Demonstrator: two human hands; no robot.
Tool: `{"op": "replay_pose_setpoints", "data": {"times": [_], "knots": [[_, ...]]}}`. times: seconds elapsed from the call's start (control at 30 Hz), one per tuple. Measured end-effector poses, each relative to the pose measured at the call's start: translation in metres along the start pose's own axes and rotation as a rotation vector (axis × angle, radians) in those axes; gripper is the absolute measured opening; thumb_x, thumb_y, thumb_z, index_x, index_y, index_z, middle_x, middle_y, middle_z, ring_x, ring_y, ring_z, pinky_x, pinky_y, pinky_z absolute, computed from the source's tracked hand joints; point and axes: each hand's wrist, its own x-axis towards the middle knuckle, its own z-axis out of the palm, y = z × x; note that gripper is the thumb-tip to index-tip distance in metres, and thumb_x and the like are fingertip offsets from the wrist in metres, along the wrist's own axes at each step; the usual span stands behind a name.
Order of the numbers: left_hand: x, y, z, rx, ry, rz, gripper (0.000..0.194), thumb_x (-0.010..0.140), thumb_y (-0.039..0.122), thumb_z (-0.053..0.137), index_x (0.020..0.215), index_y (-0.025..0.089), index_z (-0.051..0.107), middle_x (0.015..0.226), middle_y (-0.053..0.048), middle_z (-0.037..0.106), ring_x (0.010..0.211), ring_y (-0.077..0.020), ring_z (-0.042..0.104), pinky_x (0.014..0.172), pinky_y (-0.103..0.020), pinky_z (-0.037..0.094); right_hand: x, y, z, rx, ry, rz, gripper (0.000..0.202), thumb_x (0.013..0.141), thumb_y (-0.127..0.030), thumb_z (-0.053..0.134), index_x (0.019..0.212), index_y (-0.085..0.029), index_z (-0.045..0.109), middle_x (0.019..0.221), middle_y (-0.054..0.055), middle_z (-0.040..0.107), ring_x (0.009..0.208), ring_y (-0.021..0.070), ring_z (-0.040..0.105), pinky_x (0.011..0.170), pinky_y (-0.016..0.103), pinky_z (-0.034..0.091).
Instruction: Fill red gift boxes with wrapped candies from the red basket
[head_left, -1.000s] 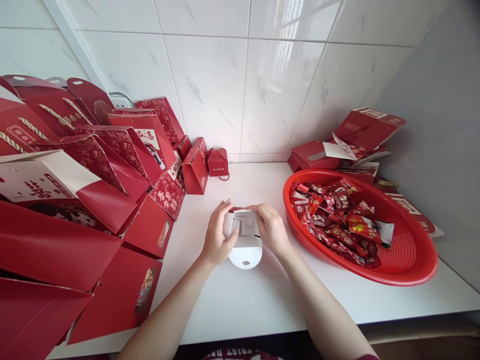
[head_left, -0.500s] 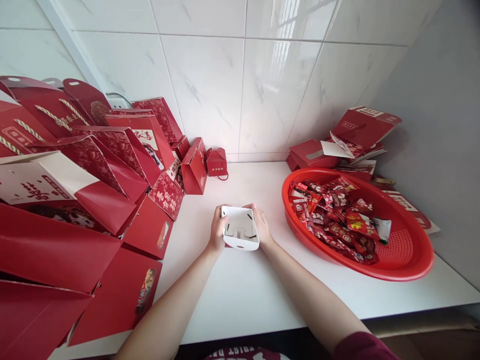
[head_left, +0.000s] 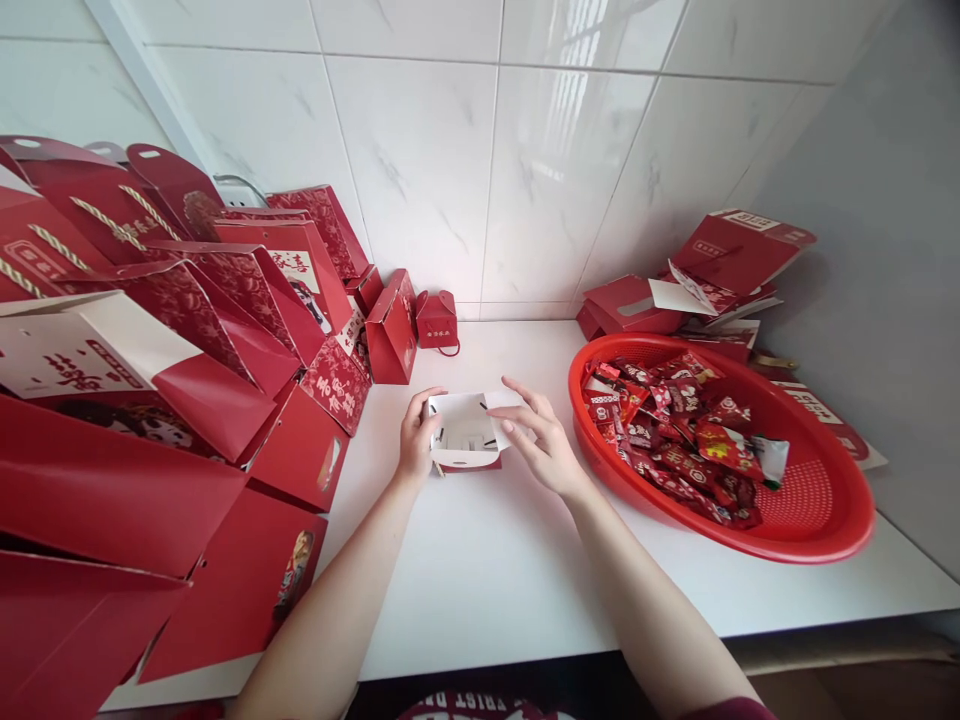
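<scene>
A small box [head_left: 466, 428], white inside and red outside, sits open-topped on the white table in front of me. Black cord ends show at its inner walls, and a white flap stands at its near side. My left hand [head_left: 417, 436] grips the box's left side, thumb at the rim. My right hand [head_left: 541, 436] is at the right side with its fingers spread, the fingertips at the white right flap; it does not grip the box.
Red gift boxes and bags [head_left: 270, 430] crowd the left side. A red plastic basket [head_left: 832, 500] with wrapped sweets [head_left: 679, 430] is on the right. Behind it lie more red boxes [head_left: 735, 250]. A small closed red box [head_left: 436, 320] stands near the tiled wall.
My right hand has let go of the box's side and opened, its fingers now spread over the right edge. The box has shifted slightly left with my left hand still on it.
</scene>
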Motion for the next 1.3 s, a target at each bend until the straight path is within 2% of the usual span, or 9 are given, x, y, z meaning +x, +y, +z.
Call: {"op": "replay_pose_setpoints", "data": {"times": [0.17, 0.3, 0.6, 0.77, 0.93, 1.0, 1.1, 1.2, 1.3], "knots": [[0.004, 0.002, -0.005, 0.056, -0.055, 0.016, 0.042, 0.084, 0.037, 0.053, 0.122, 0.02, 0.058, 0.126, -0.008, 0.063, 0.113, -0.0257, 0.061, 0.093, -0.036, 0.049, -0.002, -0.006, -0.001, -0.258, -0.082, -0.105, 0.025, 0.093, -0.042, 0.058, 0.107, -0.025, 0.07, 0.158, 0.008, 0.03, 0.147, 0.0326, 0.023, 0.116, 0.06, 0.022], [0.002, 0.007, -0.003, 0.146, -0.109, 0.118, 0.042, 0.092, 0.037, 0.047, 0.13, 0.023, 0.058, 0.151, -0.005, 0.044, 0.142, -0.0245, 0.036, 0.118, -0.039, 0.029, 0.0, -0.009, -0.006, -0.322, -0.249, -0.225, 0.024, 0.1, -0.027, 0.044, 0.1, -0.025, 0.068, 0.143, 0.004, 0.054, 0.143, 0.026, 0.034, 0.118, 0.063, -0.001], [0.003, 0.025, -0.021, 0.49, -0.375, 0.362, 0.057, 0.094, 0.054, 0.044, 0.141, 0.022, 0.048, 0.156, -0.009, 0.035, 0.149, -0.0297, 0.019, 0.121, -0.05, 0.019, 0.0, -0.002, 0.0, -0.115, -0.275, -0.192, 0.017, 0.089, -0.036, 0.066, 0.1, -0.024, 0.072, 0.129, 0.009, 0.062, 0.14, 0.0276, 0.038, 0.11, 0.05, 0.039], [0.0, 0.021, -0.025, 0.53, -0.427, 0.328, 0.083, 0.072, 0.054, 0.075, 0.141, 0.023, 0.042, 0.146, -0.014, 0.04, 0.142, -0.0333, 0.032, 0.117, -0.048, 0.03, 0.001, 0.006, 0.006, -0.015, -0.224, -0.15, 0.014, 0.092, -0.03, 0.062, 0.088, -0.024, 0.074, 0.127, 0.008, 0.063, 0.141, 0.0271, 0.037, 0.112, 0.052, 0.038], [-0.009, 0.015, -0.019, 0.362, -0.423, 0.106, 0.104, 0.069, 0.042, 0.082, 0.151, 0.026, 0.019, 0.146, -0.015, 0.039, 0.134, -0.032, 0.044, 0.108, -0.046, 0.042, -0.002, 0.011, 0.011, 0.083, -0.239, -0.102, 0.019, 0.096, -0.034, 0.056, 0.095, -0.022, 0.07, 0.144, 0.008, 0.052, 0.146, 0.0248, 0.027, 0.118, 0.05, 0.029], [-0.01, 0.013, -0.014, 0.251, -0.431, 0.037, 0.114, 0.069, 0.039, 0.082, 0.153, 0.028, 0.007, 0.146, -0.016, 0.04, 0.131, -0.0307, 0.047, 0.103, -0.044, 0.047, -0.004, 0.014, 0.018, 0.113, -0.238, -0.064, 0.031, 0.096, -0.038, 0.054, 0.122, -0.022, 0.061, 0.157, 0.01, 0.034, 0.149, 0.0238, 0.019, 0.12, 0.049, 0.025], [-0.009, 0.009, -0.008, 0.186, -0.4, -0.016, 0.117, 0.066, 0.036, 0.084, 0.152, 0.03, 0.004, 0.147, -0.015, 0.039, 0.13, -0.0296, 0.049, 0.096, -0.04, 0.052, -0.008, 0.023, 0.034, 0.164, -0.205, 0.03, 0.071, 0.095, -0.046, 0.053, 0.154, -0.022, 0.021, 0.163, 0.012, 0.012, 0.151, 0.0225, 0.011, 0.121, 0.047, 0.019], [-0.006, 0.007, -0.005, 0.199, -0.346, -0.005, 0.106, 0.064, 0.036, 0.084, 0.147, 0.026, 0.019, 0.143, -0.015, 0.042, 0.128, -0.0304, 0.05, 0.091, -0.038, 0.054, -0.009, 0.034, 0.048, 0.305, -0.198, 0.169, 0.078, 0.098, -0.055, 0.042, 0.158, -0.022, 0.003, 0.163, 0.011, 0.016, 0.149, 0.0204, 0.019, 0.121, 0.044, 0.02], [-0.003, 0.005, -0.006, 0.246, -0.313, -0.004, 0.091, 0.063, 0.037, 0.084, 0.137, 0.023, 0.032, 0.133, -0.014, 0.05, 0.12, -0.0298, 0.055, 0.082, -0.037, 0.057, -0.007, 0.041, 0.055, 0.383, -0.201, 0.25, 0.076, 0.098, -0.063, 0.03, 0.158, -0.023, 0.007, 0.161, 0.01, 0.023, 0.148, 0.0196, 0.022, 0.121, 0.043, 0.021]]}}
